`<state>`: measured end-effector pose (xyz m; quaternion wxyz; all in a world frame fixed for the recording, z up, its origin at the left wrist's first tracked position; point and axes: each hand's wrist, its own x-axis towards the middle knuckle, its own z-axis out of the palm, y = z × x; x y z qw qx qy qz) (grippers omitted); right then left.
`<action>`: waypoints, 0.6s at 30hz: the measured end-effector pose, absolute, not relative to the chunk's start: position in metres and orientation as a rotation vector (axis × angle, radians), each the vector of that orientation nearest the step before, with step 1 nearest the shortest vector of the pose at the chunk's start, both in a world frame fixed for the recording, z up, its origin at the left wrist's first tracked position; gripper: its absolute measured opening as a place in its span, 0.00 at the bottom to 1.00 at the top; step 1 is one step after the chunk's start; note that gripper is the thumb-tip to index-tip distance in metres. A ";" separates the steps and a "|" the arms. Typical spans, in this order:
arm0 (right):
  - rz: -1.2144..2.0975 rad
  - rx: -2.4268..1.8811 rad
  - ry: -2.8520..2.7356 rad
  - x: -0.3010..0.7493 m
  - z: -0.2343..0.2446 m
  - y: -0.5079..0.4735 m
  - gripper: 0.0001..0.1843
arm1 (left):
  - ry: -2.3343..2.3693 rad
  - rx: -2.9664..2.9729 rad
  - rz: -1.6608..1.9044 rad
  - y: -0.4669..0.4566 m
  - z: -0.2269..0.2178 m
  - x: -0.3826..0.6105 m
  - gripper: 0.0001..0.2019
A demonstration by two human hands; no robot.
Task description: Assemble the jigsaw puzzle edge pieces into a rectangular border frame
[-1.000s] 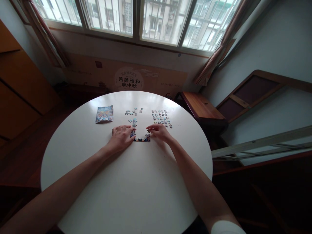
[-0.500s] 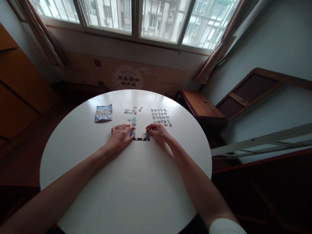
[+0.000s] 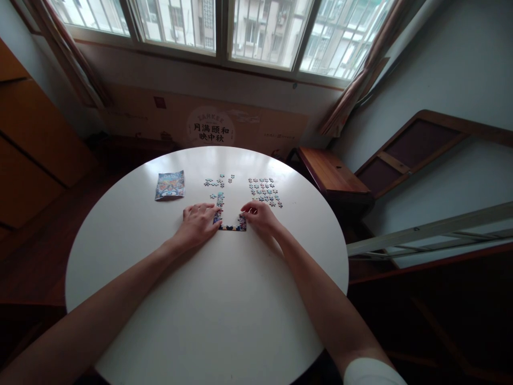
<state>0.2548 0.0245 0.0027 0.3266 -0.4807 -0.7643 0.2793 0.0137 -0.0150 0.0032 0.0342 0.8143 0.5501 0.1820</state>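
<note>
A partly joined jigsaw puzzle (image 3: 232, 229) lies on the white table, its joined pieces forming a U shape with a longer left side. My left hand (image 3: 199, 220) rests on the table with fingers spread, its fingertips and thumb touching the left side of the joined strip. At the top of the right side, my right hand (image 3: 259, 215) pinches a puzzle piece (image 3: 242, 214) between thumb and fingers. The piece is small and partly covered by the fingertips. Several loose puzzle pieces (image 3: 215, 183) lie beyond the left hand, and rows of more pieces (image 3: 263, 187) lie beyond the right hand.
A creased colourful picture sheet (image 3: 170, 185) lies at the left of the round white table (image 3: 208, 310). To the right stand a wooden stool-like bench (image 3: 331, 168) and a metal rail (image 3: 433, 235). A printed cardboard panel (image 3: 276, 120) leans below the window.
My right hand has shifted very slightly at the top of the puzzle's right side. My left hand stays where it was.
</note>
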 end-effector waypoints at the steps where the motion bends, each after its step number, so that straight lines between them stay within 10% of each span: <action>1: 0.715 -1.251 -2.012 0.254 0.003 0.024 0.04 | 1.692 2.511 0.560 -0.015 0.002 0.014 0.20; 18: 0.687 -1.290 -2.043 0.251 0.008 0.020 0.04 | 1.704 2.509 0.546 -0.014 0.004 0.014 0.20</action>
